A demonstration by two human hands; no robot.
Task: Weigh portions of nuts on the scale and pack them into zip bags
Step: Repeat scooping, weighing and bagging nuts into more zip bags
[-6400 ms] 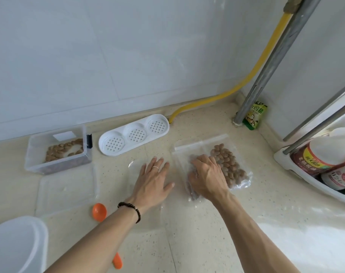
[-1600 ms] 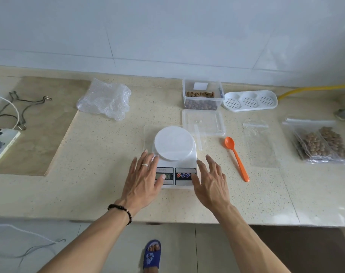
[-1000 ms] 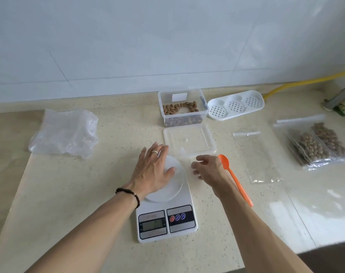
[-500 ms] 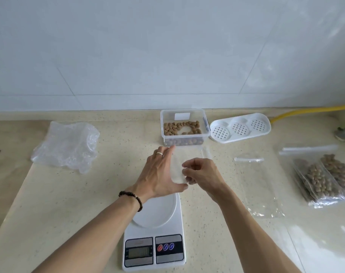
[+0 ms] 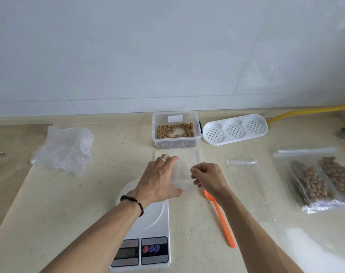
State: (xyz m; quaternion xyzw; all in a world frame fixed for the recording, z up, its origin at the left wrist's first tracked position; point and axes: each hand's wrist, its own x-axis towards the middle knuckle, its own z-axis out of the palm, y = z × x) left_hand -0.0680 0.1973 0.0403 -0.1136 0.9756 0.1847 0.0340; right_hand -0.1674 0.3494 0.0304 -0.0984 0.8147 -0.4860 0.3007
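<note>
Just beyond the scale (image 5: 148, 219), between it and the box of nuts (image 5: 175, 130), both hands meet on a small clear container (image 5: 182, 174) — it sits over the flat lid (image 5: 197, 156) lying on the surface (image 5: 49, 223). The left hand (image 5: 159, 180) cups the container's left side, fingers pointing away and thumb reaching under its near edge; the right hand (image 5: 209, 179) pinches its right rim, fingers curled, so both grips are closed on the same thing. The scale's round plate lies straight back toward the person from the container, partly under the left wrist, so the coming move is likely a short pull nearward and a set-down, with the left hand nearer the plate. An orange spoon (image 5: 219, 219) lies just right of the scale, handle pointing toward the person, bowl under the right wrist — handiest for the right hand. An empty zip bag (image 5: 244, 174) lies flat to the right, filled bags (image 5: 321, 182) beyond it.
</note>
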